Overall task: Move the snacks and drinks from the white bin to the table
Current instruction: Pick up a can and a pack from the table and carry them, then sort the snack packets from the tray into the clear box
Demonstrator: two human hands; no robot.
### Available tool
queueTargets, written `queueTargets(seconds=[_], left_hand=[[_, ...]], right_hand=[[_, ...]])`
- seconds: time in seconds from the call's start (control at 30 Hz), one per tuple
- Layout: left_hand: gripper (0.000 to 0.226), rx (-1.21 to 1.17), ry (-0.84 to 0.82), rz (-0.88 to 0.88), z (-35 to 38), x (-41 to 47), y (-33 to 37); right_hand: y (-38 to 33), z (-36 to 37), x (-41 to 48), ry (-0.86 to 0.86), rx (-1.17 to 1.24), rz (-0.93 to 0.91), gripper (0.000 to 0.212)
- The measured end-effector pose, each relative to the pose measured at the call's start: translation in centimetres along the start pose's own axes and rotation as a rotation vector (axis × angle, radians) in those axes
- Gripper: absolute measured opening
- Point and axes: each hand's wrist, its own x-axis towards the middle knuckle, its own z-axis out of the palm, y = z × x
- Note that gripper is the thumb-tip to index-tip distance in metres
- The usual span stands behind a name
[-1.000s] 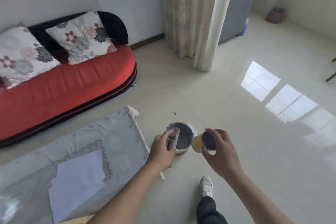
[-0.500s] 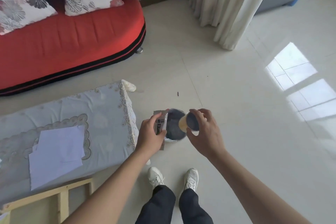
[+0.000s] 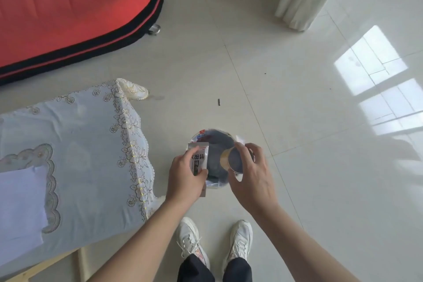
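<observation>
Head view: your left hand point(image 3: 183, 178) grips the snack packet point(image 3: 198, 160), right hand point(image 3: 249, 174) the cup point(image 3: 233, 160), both over the white bin point(image 3: 214, 186); the table point(image 3: 75, 144) lies left, nearer your left hand.

Printed characters on one snack packet — nothing else legible

The snack packet point(image 3: 199, 160), which the left hand point(image 3: 185, 179) is gripping over the white bin point(image 3: 214, 186), is showing large dark Chinese characters across its pale face — "面" and "筋" are reading fairly clearly, with a third character half hidden by the thumb; the darker panel below them is carrying smaller print that is blurring beyond reading.
</observation>
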Motion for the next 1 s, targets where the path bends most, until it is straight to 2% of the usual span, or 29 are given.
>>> queueTargets(seconds=[0.13, 0.23, 0.37, 0.43, 0.53, 0.8, 1.0], left_hand=[[0.064, -0.015, -0.066, 0.026, 1.7, 2.6, -2.2], [0.073, 0.060, -0.127, 0.041, 2.8, 3.2, -3.8], [0.078, 0.416, -0.140, 0.090, 2.3, 3.4, -5.4], [0.083, 0.586, -0.137, 0.140, 1.8, 3.7, -6.0], [0.089, 0.687, -0.145, 0.196, 0.9, 4.0, -6.2], [0.091, 0.753, -0.108, 0.317, -4.1, 3.4, -2.4], [0.091, 0.749, -0.077, 0.372, -10.8, 0.7, 3.1]], right_hand=[[1.4, 3.7, 1.7, -0.007, -0.031, -0.008, 0.078], [2.3, 5.6, 2.3, -0.093, -0.129, 0.033, 0.088], [3.2, 6.1, 2.7, -0.294, -0.302, 0.105, 0.091], [3.2, 6.0, 2.8, -0.314, -0.361, 0.097, 0.088], [2.8, 5.6, 3.0, -0.306, -0.412, 0.085, 0.086], [-1.1, 0.7, 3.8, -0.317, -0.471, 0.072, 0.079], [-6.9, -6.6, 3.4, -0.248, -0.473, 0.070, 0.090]])
